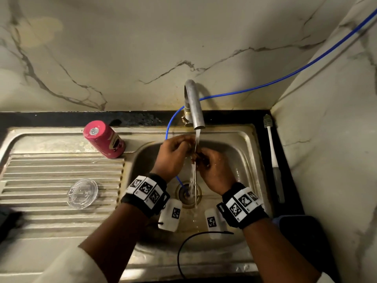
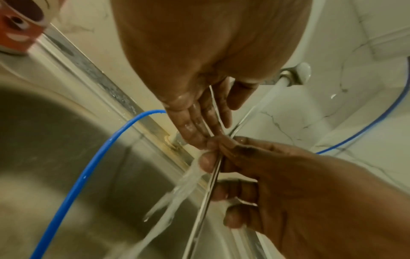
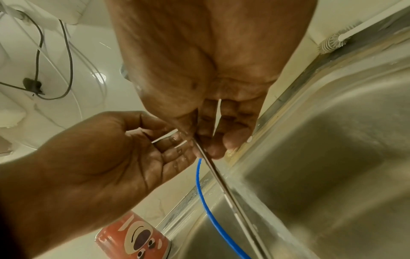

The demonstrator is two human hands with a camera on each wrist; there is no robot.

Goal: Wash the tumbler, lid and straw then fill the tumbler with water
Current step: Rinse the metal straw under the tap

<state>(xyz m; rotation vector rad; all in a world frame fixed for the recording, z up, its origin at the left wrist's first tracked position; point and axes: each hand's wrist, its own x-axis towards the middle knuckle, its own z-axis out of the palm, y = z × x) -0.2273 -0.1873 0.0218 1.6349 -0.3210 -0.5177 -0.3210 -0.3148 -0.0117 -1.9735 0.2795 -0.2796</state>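
Observation:
Over the sink basin, my right hand grips a thin metal straw near its top, with the fingers curled round it. The straw hangs down toward the drain, under the running water stream. My left hand keeps its fingers straight, and their tips touch the straw's upper end beside the right hand. The red tumbler stands upside down on the sink's back ledge, left of the basin. Flat on the ribbed drainboard lies the clear lid.
The metal faucet arches over the steel basin. A blue hose runs from the wall down into the drain. A white bottle brush lies on the black counter strip at the right. Marble walls close in behind and right.

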